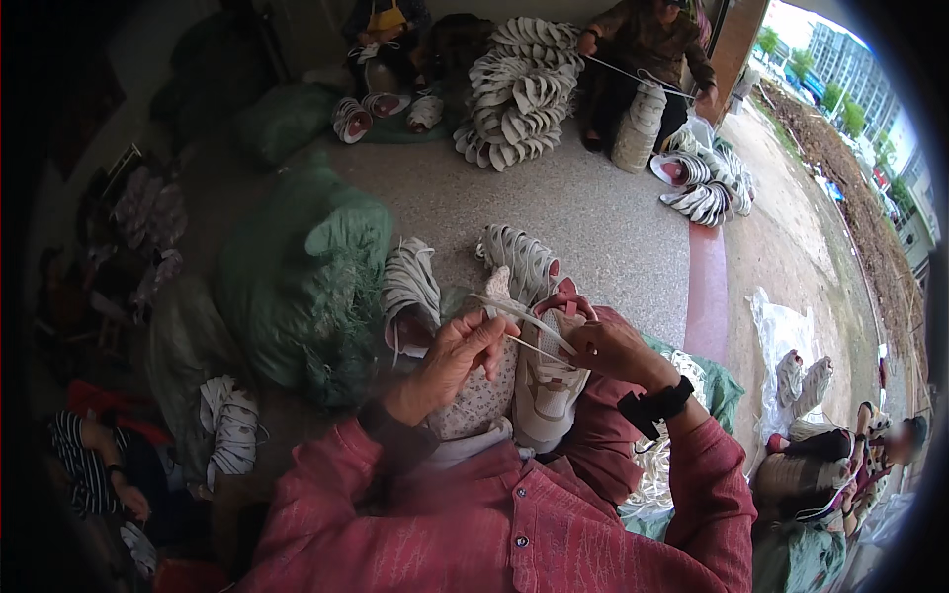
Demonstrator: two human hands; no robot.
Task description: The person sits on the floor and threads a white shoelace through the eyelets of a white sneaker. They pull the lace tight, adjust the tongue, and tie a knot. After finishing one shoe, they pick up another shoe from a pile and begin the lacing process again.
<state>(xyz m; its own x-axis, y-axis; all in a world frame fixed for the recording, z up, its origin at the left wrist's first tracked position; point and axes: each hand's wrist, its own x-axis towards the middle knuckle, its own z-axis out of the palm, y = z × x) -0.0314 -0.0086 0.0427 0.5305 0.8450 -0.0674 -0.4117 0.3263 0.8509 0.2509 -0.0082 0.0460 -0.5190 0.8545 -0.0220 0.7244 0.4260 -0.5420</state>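
A beige and white sneaker (546,395) with a dark red collar rests on my lap, beside a floral cloth (479,395). A pale shoelace (532,322) stretches across the shoe between my hands. Thumb and fingers of my left hand (453,358) pinch the lace to the left of the shoe. At the right side of its collar, my right hand (620,351) is closed on the lace, with the fingertips partly hidden. Just beyond my hands stand nested white shoe uppers (410,282) and another nested row (519,259).
A large green sack (306,287) stands to my left, next to bundled white uppers (232,425). Farther off is a tall pile of uppers (519,94). One person (652,40) there stretches a lace. Other people sit at both sides. Shoes lie on plastic sheeting (781,346) at the right.
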